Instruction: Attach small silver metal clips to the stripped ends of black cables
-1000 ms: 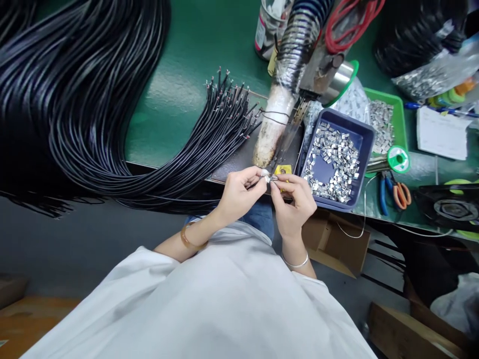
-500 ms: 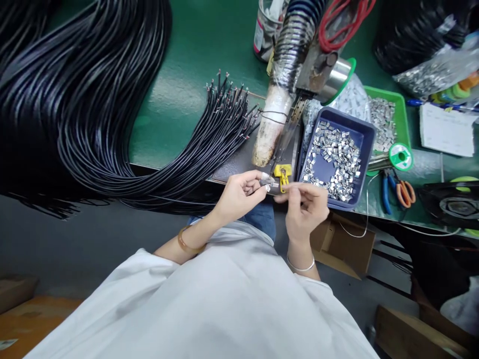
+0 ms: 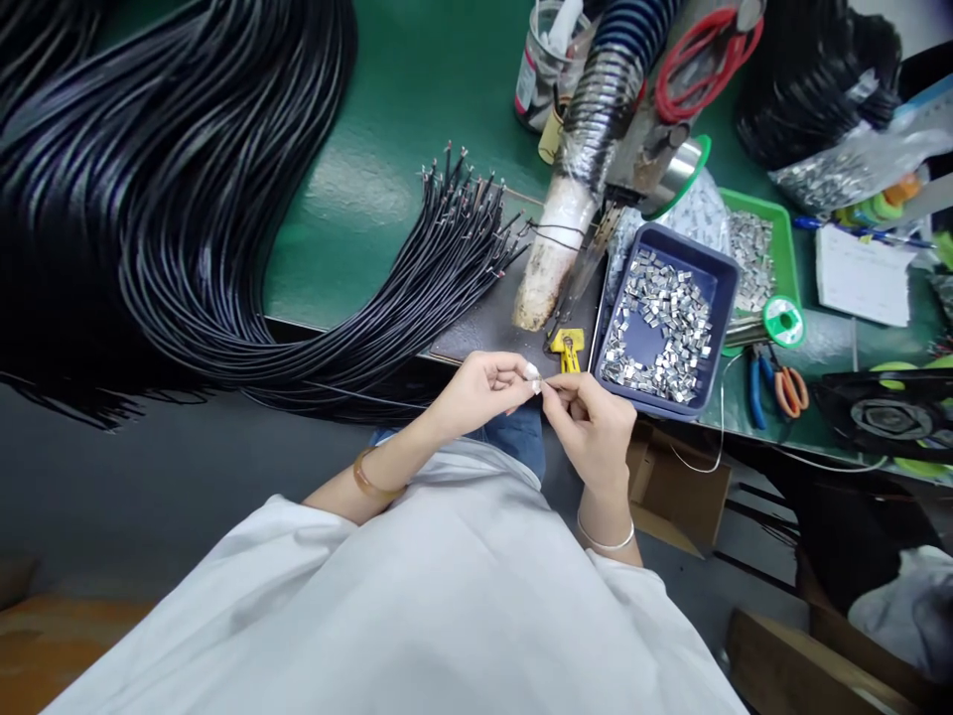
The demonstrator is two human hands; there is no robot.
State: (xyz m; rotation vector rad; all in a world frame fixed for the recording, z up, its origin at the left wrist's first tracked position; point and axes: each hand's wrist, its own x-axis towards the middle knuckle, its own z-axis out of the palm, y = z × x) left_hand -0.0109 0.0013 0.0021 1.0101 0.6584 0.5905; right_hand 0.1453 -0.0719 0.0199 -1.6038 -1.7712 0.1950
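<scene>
My left hand (image 3: 487, 392) is closed in a pinch at the table's front edge, with white coverings on its thumb and finger tips. Half a second ago a small silver USB connector showed in that pinch; now the fingers mostly hide it. My right hand (image 3: 594, 422) is closed too, its thumb and index fingertips meeting the left ones. What it pinches is too small to make out. Just beyond the hands is a yellow clip-like holder (image 3: 569, 348). To the right, a dark blue tray (image 3: 722, 298) holds many small silver connectors (image 3: 681, 308).
A bundle of black cables (image 3: 402, 288) with stripped ends lies left. Above the holder hangs a wrapped hose (image 3: 555, 238). Solder spools (image 3: 783, 323), a green tray (image 3: 793, 248), orange-and-blue pliers (image 3: 789, 390) and a black fan (image 3: 893, 412) stand right.
My right hand has come in to the left so its fingertips meet those of my left hand. The connector is now mostly covered. The view has shifted slightly.
</scene>
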